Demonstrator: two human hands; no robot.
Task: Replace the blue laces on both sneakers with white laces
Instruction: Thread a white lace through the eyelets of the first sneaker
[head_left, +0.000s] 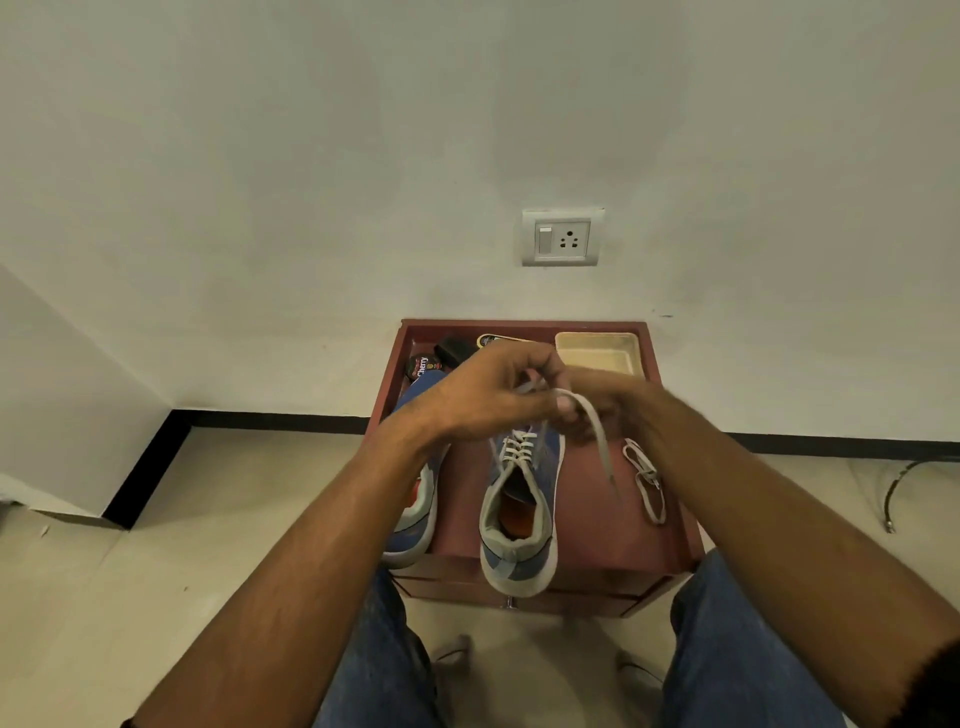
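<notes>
Head view looks down on a red stand (582, 525) against the wall. On its top a blue sneaker (522, 512) stands heel toward the person, white lace (597, 431) threaded through its eyelets. Above the sneaker's toe, the left hand (488, 395) and right hand (605, 402) pinch the lace ends. A second sneaker (418, 499) lies left of it; a loose lace (647, 480) lies to its right.

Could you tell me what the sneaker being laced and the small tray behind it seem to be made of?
The sneaker looks like blue matte fabric or suede, with a grey padded collar and pale rubbery sole. The tray looks like cream plastic: smooth, moulded rim, slight sheen.
</notes>
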